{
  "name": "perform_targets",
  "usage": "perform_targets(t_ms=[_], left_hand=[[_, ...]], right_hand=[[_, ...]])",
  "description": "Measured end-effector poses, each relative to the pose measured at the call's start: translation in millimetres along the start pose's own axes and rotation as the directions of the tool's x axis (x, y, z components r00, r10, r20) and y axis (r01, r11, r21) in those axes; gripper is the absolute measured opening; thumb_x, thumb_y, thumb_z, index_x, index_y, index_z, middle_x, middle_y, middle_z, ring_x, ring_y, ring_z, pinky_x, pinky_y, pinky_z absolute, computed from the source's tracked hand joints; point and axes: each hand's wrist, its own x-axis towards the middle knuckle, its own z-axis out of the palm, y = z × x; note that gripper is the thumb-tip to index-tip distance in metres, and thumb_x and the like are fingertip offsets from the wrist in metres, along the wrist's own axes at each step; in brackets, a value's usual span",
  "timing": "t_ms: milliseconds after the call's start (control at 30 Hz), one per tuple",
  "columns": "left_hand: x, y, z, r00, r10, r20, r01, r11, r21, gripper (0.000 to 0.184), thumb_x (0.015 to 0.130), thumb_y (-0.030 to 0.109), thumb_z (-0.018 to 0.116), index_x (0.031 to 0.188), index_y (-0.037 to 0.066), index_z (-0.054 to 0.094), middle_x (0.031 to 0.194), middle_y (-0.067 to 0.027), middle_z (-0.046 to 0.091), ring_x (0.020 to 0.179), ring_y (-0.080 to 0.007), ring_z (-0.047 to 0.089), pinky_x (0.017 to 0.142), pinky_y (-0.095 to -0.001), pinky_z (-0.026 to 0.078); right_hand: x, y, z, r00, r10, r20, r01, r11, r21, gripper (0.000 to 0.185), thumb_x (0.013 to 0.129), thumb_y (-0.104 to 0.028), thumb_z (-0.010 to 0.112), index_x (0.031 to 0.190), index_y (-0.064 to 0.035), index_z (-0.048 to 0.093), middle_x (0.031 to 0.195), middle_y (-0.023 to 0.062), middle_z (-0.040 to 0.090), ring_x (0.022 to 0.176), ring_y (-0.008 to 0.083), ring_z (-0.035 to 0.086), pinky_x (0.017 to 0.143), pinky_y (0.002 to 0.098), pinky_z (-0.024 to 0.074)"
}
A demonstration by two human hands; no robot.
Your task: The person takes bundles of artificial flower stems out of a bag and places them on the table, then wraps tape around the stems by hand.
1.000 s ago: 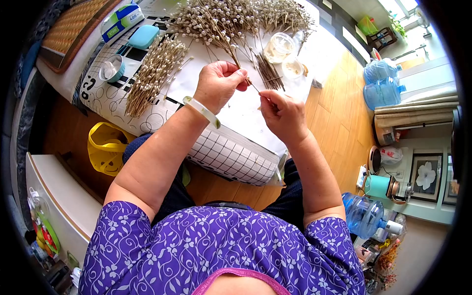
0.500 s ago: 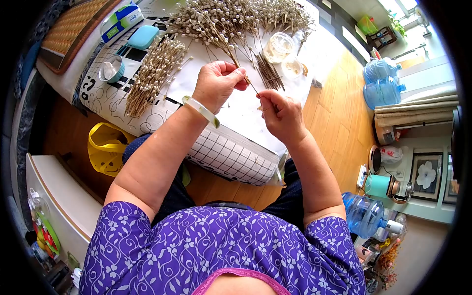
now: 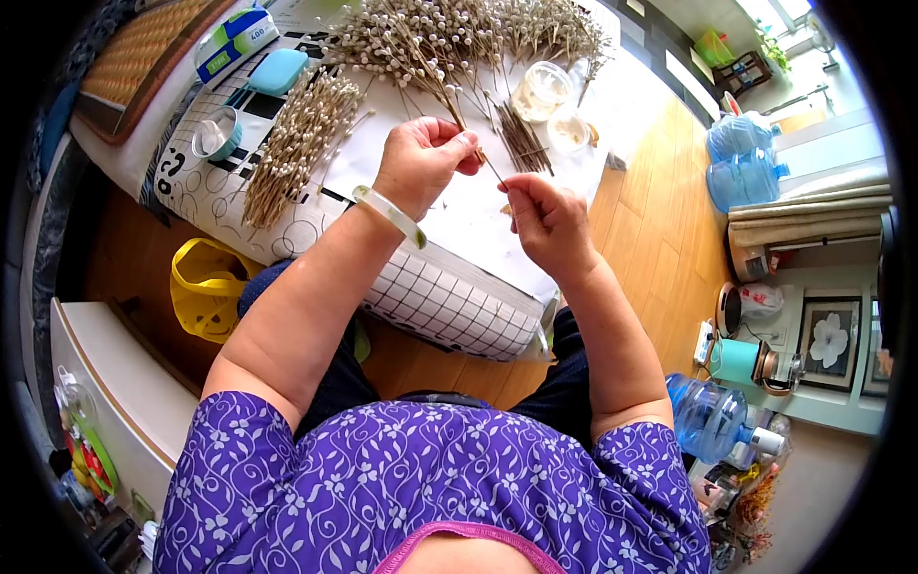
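My left hand (image 3: 427, 161) pinches a thin brown stem (image 3: 452, 103) of a dried branch with small whitish buds. The branch's budded top leans away from me over the table and blends into the large pile of dried branches (image 3: 421, 38). Lower down, the fingertips of my right hand (image 3: 550, 220) are closed on the stem's bottom end, just right of my left hand. Beyond my hands lies a bundle of bare brown sticks (image 3: 521, 142). Behind it stands an open clear jar (image 3: 542, 91) with pale contents, a round pale lid or dish (image 3: 569, 132) beside it.
Another bundle of budded stems (image 3: 296, 143) lies on the table's left, near a small blue cup (image 3: 218, 134), a light-blue case (image 3: 278, 72) and a tissue pack (image 3: 236, 43). A yellow bag (image 3: 208, 287) rests below the left edge. Water jugs (image 3: 744, 163) stand at right.
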Motion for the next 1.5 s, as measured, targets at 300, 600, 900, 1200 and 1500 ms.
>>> perform_targets(t_ms=[300, 600, 900, 1200, 1500], left_hand=[[0.4, -0.8, -1.0, 0.999, -0.049, 0.017, 0.051, 0.992, -0.114, 0.014, 0.079, 0.01, 0.06, 0.081, -0.003, 0.056, 0.073, -0.0088, 0.061, 0.063, -0.0132, 0.059, 0.061, -0.0232, 0.048], [-2.7, 1.0, 2.4, 1.0, 0.025, 0.018, -0.026, 0.998, 0.055, 0.013, 0.08, 0.009, 0.059, 0.081, -0.003, 0.056, 0.072, -0.0078, 0.061, 0.062, -0.0118, 0.058, 0.06, -0.0216, 0.047], [-5.9, 4.1, 3.7, 0.996, 0.073, 0.055, -0.078, 0.993, 0.084, 0.011, 0.08, 0.008, 0.059, 0.081, -0.002, 0.056, 0.068, -0.006, 0.06, 0.062, -0.0098, 0.056, 0.06, -0.0204, 0.046], [-9.1, 6.8, 1.7, 0.991, 0.023, 0.131, -0.027, 0.999, 0.036, 0.012, 0.077, 0.009, 0.063, 0.079, 0.0, 0.057, 0.066, -0.0055, 0.06, 0.059, -0.0086, 0.055, 0.056, -0.0192, 0.045], [-14.2, -13.8, 11.3, 0.97, 0.132, 0.204, -0.175, 0.963, 0.207, 0.011, 0.075, 0.008, 0.063, 0.073, -0.001, 0.058, 0.063, -0.0044, 0.059, 0.056, -0.0062, 0.054, 0.051, -0.019, 0.044]], right_hand=[[0.7, 5.0, -0.8, 0.994, 0.105, 0.014, -0.106, 0.991, 0.076, 0.005, 0.078, -0.002, 0.054, 0.08, -0.0032, 0.058, 0.053, 0.0104, 0.051, 0.043, 0.0154, 0.049, 0.044, 0.0258, 0.0391], [3.1, 8.0, -2.0, 0.996, 0.082, 0.015, -0.082, 0.997, -0.004, 0.006, 0.078, 0.0, 0.053, 0.077, -0.002, 0.059, 0.05, 0.0033, 0.048, 0.044, 0.0061, 0.044, 0.042, 0.0218, 0.0347], [35.6, 74.5, -51.7, 0.889, 0.389, -0.242, -0.4, 0.917, 0.005, 0.015, 0.081, -0.012, 0.055, 0.081, 0.0025, 0.06, 0.059, 0.003, 0.057, 0.051, 0.0077, 0.052, 0.047, 0.021, 0.0399], [52.0, 89.3, -40.8, 0.918, 0.25, -0.307, -0.396, 0.606, -0.69, 0.027, 0.083, -0.03, 0.046, 0.081, -0.008, 0.062, 0.069, 0.0131, 0.061, 0.068, 0.0321, 0.058, 0.064, 0.0392, 0.0456], [26.9, 17.7, -10.0, 0.951, 0.307, -0.031, -0.228, 0.769, 0.597, 0.013, 0.077, -0.01, 0.063, 0.082, 0.0022, 0.063, 0.072, 0.0048, 0.062, 0.063, 0.0065, 0.055, 0.056, 0.0173, 0.0425]])
